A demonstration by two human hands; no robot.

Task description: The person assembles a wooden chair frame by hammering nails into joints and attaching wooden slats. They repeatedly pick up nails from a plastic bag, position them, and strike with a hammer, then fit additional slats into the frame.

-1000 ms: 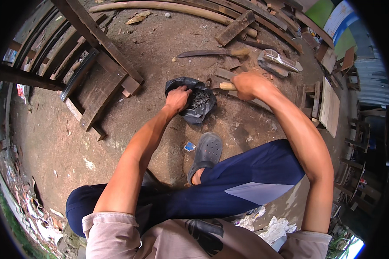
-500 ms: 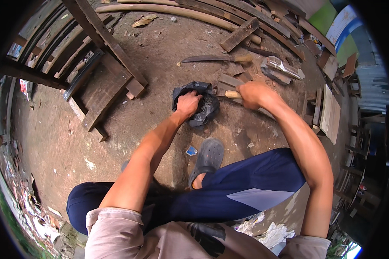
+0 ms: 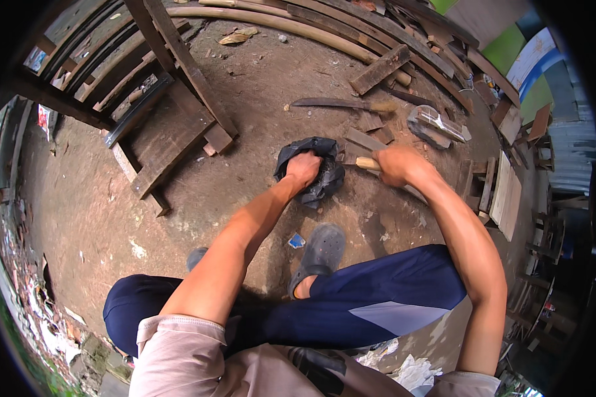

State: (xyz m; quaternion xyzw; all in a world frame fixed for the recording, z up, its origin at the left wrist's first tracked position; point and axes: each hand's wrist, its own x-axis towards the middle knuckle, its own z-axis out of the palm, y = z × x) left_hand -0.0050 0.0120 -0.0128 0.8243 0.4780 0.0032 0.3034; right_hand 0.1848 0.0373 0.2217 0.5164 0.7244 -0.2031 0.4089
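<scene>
Since a second ago my left hand point(image 3: 302, 168) has pushed deeper into the black bag point(image 3: 311, 173) on the ground, fingers bunched on its plastic. My right hand point(image 3: 396, 165) stays wrapped around the wooden handle point(image 3: 367, 163) just beside it.

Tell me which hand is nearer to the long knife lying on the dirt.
Right. The right hand grips a wooden handle just below the long knife. The left hand, pressed on the black plastic bag, sits slightly farther off.
</scene>
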